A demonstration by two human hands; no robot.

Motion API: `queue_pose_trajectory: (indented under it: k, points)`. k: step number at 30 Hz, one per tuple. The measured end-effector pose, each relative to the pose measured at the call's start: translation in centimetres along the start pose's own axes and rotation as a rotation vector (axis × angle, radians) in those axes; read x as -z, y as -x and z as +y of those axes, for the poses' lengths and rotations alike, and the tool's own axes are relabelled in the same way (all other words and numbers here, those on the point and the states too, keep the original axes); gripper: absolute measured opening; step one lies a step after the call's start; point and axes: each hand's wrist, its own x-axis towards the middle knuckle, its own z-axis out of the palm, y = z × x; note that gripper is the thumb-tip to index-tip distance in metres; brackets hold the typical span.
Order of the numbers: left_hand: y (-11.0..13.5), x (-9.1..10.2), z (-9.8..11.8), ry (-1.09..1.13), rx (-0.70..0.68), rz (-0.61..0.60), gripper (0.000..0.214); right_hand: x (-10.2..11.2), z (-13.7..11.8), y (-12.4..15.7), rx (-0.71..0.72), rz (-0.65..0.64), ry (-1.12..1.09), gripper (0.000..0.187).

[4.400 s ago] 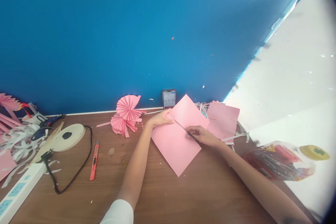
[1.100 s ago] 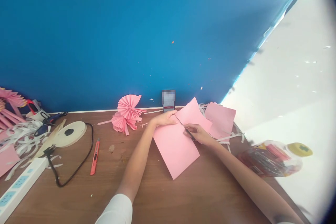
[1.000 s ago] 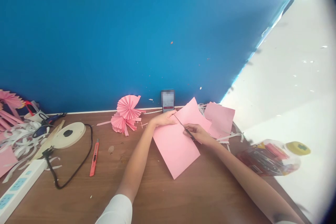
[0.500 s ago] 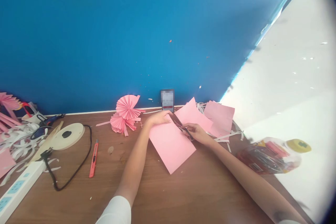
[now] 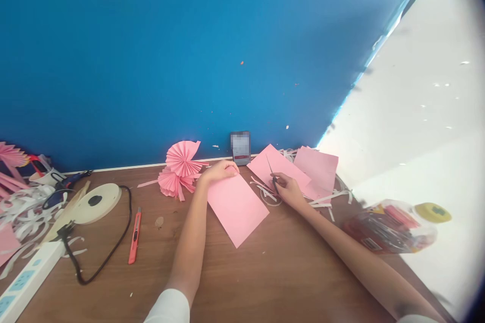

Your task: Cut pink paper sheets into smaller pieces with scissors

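Note:
My left hand [image 5: 220, 170] grips the upper corner of a pink sheet of paper [image 5: 238, 209], fingers curled over its edge. To the right, my right hand [image 5: 288, 190] is closed around the handles of a pair of scissors [image 5: 274, 181], whose blades point up and away, apart from that sheet. Behind the scissors lies another pink sheet [image 5: 267, 159], with a further pink piece [image 5: 318, 167] beside it. Paper strips [image 5: 267, 193] are scattered under and around my right hand.
Folded pink paper fans [image 5: 184, 159] stand left of my left hand. A phone [image 5: 240, 147] leans against the blue wall. Farther left lie a red utility knife [image 5: 135, 236], a tape roll [image 5: 99, 204] and a power strip [image 5: 28, 280]. A clear plastic jar [image 5: 397, 226] lies at right.
The scissors have come away from the held sheet, moving right with my right hand. My left hand and the sheet have shifted slightly left.

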Motion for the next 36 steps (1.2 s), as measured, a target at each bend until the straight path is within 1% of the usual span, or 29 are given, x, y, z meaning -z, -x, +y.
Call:
queue_pose_trajectory:
  k: [3,9,11,14,16,21,24,26,29,32,34,36]
  points:
    - [0.1,0.2,-0.2,0.01,0.01,-0.014,0.023,-0.1,0.7,-0.1,0.051,0.11,0.131,0.044]
    - [0.0,0.3,-0.3,-0.003,0.02,-0.025,0.025,-0.4,0.6,0.5,0.1,0.149,0.356,0.039]
    - [-0.2,0.1,-0.3,-0.019,0.028,-0.046,0.026,-0.5,0.2,0.8,0.121,0.188,0.416,0.041]
    - [-0.6,-0.4,-0.5,-0.021,0.032,-0.097,0.026,-0.5,-0.1,1.1,0.13,0.297,0.432,0.044]
    - [-0.8,-0.8,-0.6,0.012,0.019,-0.138,0.025,-0.5,-0.2,1.2,0.119,0.346,0.409,0.044]
    - [-1.2,-1.9,-0.9,0.027,0.011,-0.187,0.025,-0.4,0.2,1.0,0.08,0.286,0.367,0.031]
    - [-1.2,-2.4,-0.8,-0.005,0.057,-0.191,0.03,-0.5,0.5,0.9,0.078,0.321,0.381,0.028]
    - [-1.2,-2.6,-0.8,-0.021,0.112,-0.185,0.034,-0.6,0.7,0.9,0.085,0.374,0.383,0.031]
    - [-1.3,-2.8,-1.0,-0.054,0.171,-0.197,0.04,-0.9,0.7,0.8,0.115,0.434,0.365,0.04]
    - [-1.4,-2.9,-1.4,-0.076,0.176,-0.216,0.045,-1.2,0.8,0.6,0.144,0.469,0.392,0.048]
    - [-1.5,-2.9,-1.6,-0.077,0.174,-0.223,0.049,-1.2,0.9,0.4,0.164,0.489,0.422,0.057]
    - [-1.5,-2.8,-1.5,-0.085,0.176,-0.232,0.051,-1.2,1.3,0.2,0.187,0.486,0.446,0.064]
